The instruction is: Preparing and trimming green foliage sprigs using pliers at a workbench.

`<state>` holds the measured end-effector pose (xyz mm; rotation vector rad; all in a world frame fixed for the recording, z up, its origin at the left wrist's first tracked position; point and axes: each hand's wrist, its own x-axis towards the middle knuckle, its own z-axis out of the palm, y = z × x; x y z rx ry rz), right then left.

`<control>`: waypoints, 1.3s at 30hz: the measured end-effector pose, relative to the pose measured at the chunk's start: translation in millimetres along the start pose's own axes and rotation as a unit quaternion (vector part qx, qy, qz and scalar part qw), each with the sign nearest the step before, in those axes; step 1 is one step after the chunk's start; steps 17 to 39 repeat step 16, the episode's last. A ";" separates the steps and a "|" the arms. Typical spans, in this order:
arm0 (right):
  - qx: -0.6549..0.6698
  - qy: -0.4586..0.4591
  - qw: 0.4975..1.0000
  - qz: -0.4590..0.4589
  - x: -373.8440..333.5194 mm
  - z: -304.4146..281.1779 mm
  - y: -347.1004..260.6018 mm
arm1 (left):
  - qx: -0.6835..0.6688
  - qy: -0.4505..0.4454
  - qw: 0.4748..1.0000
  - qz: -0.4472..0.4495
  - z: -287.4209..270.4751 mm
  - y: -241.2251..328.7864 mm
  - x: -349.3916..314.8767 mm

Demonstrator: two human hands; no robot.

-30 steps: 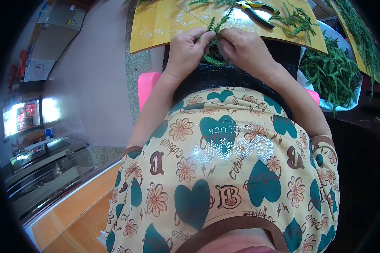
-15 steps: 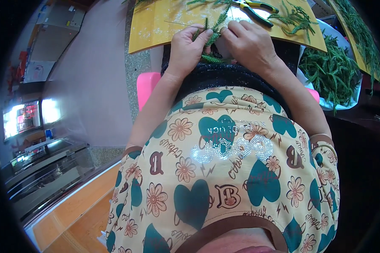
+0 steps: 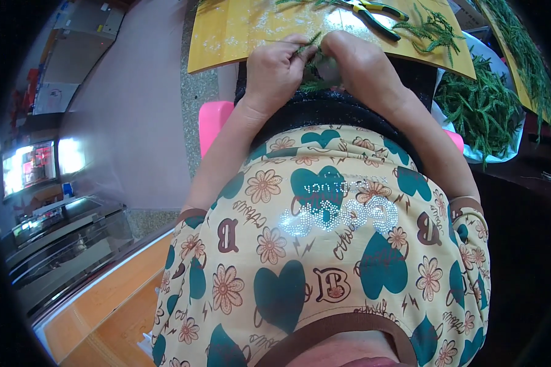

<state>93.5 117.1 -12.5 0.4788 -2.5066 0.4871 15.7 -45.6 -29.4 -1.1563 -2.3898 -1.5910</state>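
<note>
At the near edge of a yellow wooden board (image 3: 223, 43), both my hands work close together over my lap. My left hand (image 3: 277, 70) is closed on a green artificial pine sprig (image 3: 313, 76), whose needles poke out above and below the fingers. Beside it, my right hand (image 3: 358, 61) is curled with the fingers bent inward and mostly hidden; what they pinch cannot be made out. Beyond the right hand, pliers (image 3: 376, 17) with yellow and black handles lie on the board.
Loose green sprigs (image 3: 431, 30) lie on the board's right side. A white bag (image 3: 514, 137) full of green sprigs (image 3: 480, 110) stands to the right, beside another yellow board with more greenery (image 3: 520, 55). Part of a pink seat (image 3: 213, 125) shows at left.
The sprig has turned and sunk lower between my hands, with less of it showing above the fingers. My left hand has rolled inward; my right wrist has bent over.
</note>
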 end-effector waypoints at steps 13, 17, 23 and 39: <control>0.484 -0.091 0.848 0.195 -2.8 -2.9 11.0 | -0.203 -0.103 0.970 -0.088 -13.5 12.9 3.2; 0.219 -0.061 0.968 0.102 -3.8 -4.5 8.8 | -0.118 -0.094 0.985 -0.087 -14.5 13.1 4.2; 0.219 -0.061 0.968 0.102 -3.8 -4.5 8.8 | -0.118 -0.094 0.985 -0.087 -14.5 13.1 4.2; 0.219 -0.061 0.968 0.102 -3.8 -4.5 8.8 | -0.118 -0.094 0.985 -0.087 -14.5 13.1 4.2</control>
